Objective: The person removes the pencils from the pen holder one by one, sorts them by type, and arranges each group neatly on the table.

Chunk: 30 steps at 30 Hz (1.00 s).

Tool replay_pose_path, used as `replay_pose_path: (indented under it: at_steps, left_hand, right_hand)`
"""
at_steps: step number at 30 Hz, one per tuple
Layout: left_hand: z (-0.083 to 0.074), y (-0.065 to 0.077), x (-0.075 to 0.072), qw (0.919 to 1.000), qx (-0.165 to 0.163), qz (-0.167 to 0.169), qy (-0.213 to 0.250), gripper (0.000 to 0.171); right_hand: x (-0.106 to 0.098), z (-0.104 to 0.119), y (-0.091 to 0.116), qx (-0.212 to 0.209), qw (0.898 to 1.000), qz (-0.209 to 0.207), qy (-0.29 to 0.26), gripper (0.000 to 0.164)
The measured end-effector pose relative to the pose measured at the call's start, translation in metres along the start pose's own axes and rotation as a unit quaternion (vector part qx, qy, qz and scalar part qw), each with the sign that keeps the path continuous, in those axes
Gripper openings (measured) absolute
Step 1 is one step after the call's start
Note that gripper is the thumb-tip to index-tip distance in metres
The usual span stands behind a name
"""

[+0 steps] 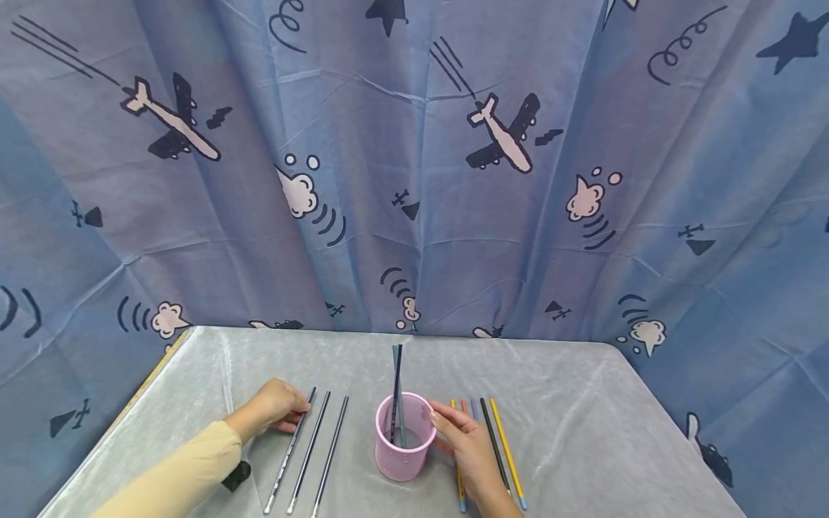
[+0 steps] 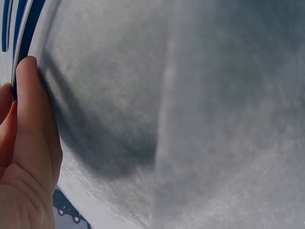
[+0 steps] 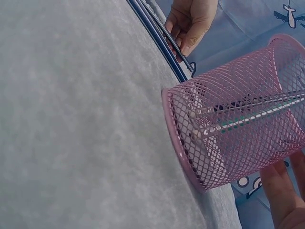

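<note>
Between thumb and fingers, my left hand (image 1: 278, 404) pinches the upper end of the leftmost dark striped pencil (image 1: 287, 455); the left wrist view shows its fingertips (image 2: 28, 69) against it. Two similar pencils, a middle one (image 1: 309, 452) and a right one (image 1: 332, 453), lie alongside. My right hand (image 1: 469, 446) holds the pink mesh pen cup (image 1: 398, 466) by its right side, thumb near the rim. The cup stands upright with a dark pencil (image 1: 396, 396) and a green pencil (image 3: 262, 114) leaning inside.
Several coloured pencils lie right of the cup, including a yellow pencil (image 1: 508, 453) and a black pencil (image 1: 494, 442), some partly hidden by the right hand. A grey cloth covers the table (image 1: 583, 417). Behind it hangs a blue curtain (image 1: 363, 288) with printed planes.
</note>
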State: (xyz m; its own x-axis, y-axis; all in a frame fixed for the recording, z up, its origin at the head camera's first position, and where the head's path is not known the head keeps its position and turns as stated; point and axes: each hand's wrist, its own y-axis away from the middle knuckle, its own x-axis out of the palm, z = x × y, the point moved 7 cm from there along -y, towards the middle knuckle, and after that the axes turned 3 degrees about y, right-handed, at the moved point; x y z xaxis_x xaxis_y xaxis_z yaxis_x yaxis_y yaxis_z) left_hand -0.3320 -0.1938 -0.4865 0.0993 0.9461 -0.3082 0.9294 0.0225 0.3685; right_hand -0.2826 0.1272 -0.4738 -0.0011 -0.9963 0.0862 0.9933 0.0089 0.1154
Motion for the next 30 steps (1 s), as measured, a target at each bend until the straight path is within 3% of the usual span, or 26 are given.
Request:
replay_pose_path:
  at_steps: [7,18,24,30]
  left_hand:
    - [-0.001,0.0,0.0,0.9999,0.007,-0.005,0.006,0.012]
    - [-0.006,0.002,-0.002,0.9978,0.034,-0.042,-0.04,0.013]
    - [-0.009,0.0,-0.002,0.9912,0.06,-0.068,-0.096,0.005]
    - [-0.012,-0.001,-0.003,0.9843,0.081,-0.084,-0.133,0.007]
  right_hand:
    - [-0.001,0.0,0.0,-0.001,1.0,-0.002,-0.001,0.042]
    - [-0.001,-0.001,0.0,0.002,1.0,-0.009,0.011,0.042]
    - [-0.001,0.0,0.0,0.001,1.0,-0.007,0.012,0.042]
    - [-0.001,-0.001,0.0,0.002,1.0,-0.007,0.013,0.041]
